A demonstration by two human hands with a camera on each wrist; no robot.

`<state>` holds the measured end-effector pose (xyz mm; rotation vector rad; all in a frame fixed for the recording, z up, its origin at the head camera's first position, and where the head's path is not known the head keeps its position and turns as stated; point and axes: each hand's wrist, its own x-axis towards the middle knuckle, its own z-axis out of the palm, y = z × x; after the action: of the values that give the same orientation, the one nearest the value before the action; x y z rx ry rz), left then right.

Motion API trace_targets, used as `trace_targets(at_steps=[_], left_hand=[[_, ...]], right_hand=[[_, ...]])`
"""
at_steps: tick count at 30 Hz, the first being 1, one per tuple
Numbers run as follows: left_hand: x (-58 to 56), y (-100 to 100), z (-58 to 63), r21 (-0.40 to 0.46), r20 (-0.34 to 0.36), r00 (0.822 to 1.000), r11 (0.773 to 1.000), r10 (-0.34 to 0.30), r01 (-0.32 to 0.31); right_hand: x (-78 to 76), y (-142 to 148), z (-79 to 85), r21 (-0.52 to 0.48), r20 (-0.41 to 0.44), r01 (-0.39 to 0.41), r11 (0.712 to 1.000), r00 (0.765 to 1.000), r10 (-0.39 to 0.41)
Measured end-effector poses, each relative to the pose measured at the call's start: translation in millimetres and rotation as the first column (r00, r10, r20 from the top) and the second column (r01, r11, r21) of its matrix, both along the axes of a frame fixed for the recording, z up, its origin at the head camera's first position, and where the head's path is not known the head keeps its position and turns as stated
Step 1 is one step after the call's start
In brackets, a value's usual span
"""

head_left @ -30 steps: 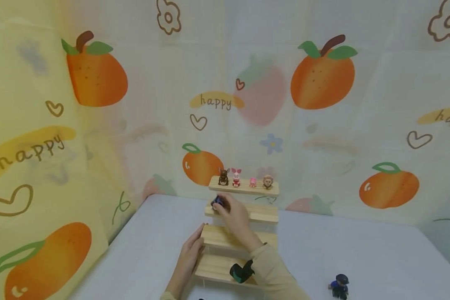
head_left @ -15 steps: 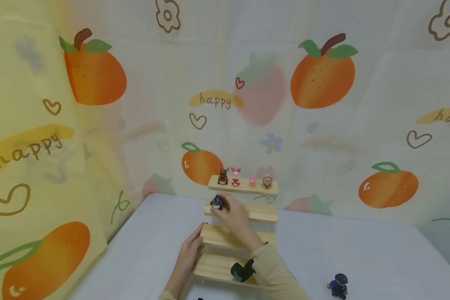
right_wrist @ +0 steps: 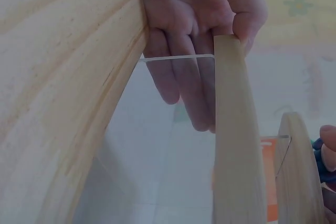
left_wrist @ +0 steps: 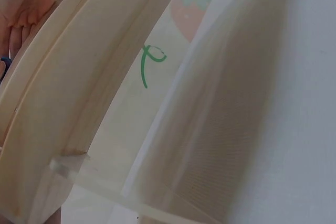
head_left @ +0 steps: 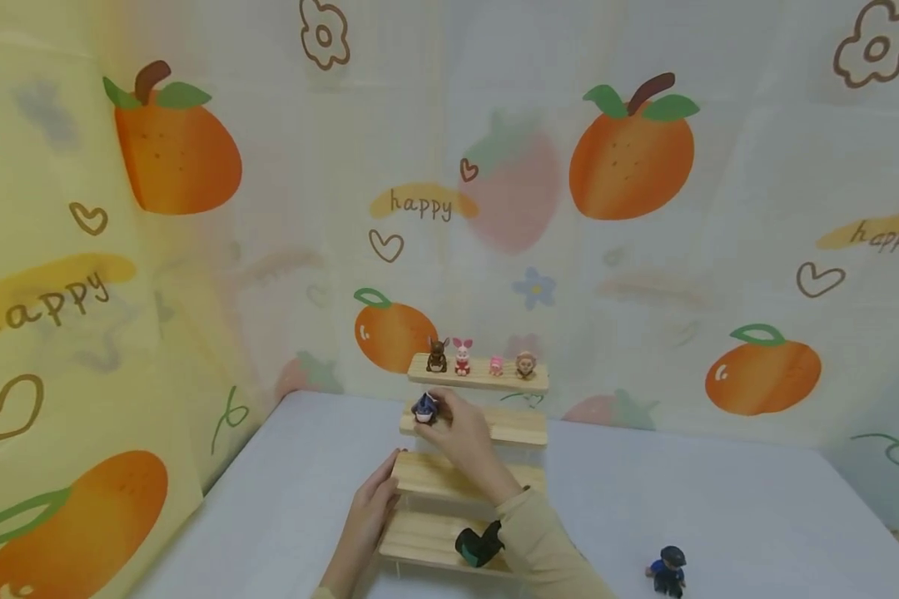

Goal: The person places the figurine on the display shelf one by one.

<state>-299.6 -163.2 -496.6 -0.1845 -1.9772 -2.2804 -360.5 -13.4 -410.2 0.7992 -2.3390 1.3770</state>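
Right hand: extended forward, thumb and fingertips pinching blue toy at the hand's left, by the wooden shelf. Left hand: lower, nearer the wearer, fingers straight, resting against the shelf's left side.

The right sleeve was plain beige, the left sleeve matching; right hand and left hand were bare.
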Motion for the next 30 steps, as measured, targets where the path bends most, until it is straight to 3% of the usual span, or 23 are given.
trace_targets(at_steps=[12,24,30], left_hand=[[-0.7,6,3.1,0.033,-0.02,0.999,0.999,-0.038,0.039],[-1.6,6,4.7,0.02,0.001,1.0,1.0,-0.001,0.001],[1.2,1,1.8,0.016,0.01,1.0,1.0,0.004,-0.004]], right_hand=[[0.7,9,4.0,-0.024,0.011,-0.004,1.0,1.0,0.004],[-2.3,14,4.6,-0.161,0.1,-0.099,0.982,0.988,0.116],[8.7,19,5.0,-0.061,0.179,-0.103,0.993,0.977,0.113]])
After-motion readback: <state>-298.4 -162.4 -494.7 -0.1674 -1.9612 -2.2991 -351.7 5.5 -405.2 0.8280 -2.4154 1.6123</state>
